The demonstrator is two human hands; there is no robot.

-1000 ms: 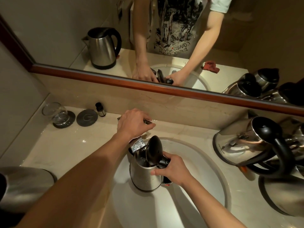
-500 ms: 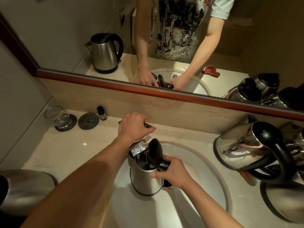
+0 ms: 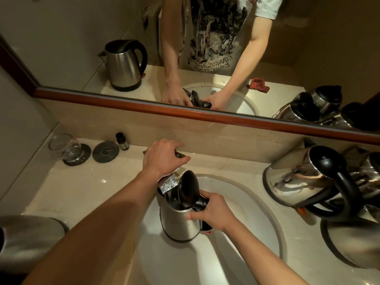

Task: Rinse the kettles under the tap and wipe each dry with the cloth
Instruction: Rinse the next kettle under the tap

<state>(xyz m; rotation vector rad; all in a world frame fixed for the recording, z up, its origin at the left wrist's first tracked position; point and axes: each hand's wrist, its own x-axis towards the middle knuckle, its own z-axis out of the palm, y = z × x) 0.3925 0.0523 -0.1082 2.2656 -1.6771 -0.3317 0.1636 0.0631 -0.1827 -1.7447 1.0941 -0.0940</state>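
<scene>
Kettle stands upright in the sink, lid flipped open, spout under the tap; right hand has fingers curled round the handle at its 3 o'clock side. Left hand grips the tap lever at 12 o'clock. Steel shell is rigid and likely slick when wet and heavier once filled, so keep hold of the handle.
</scene>
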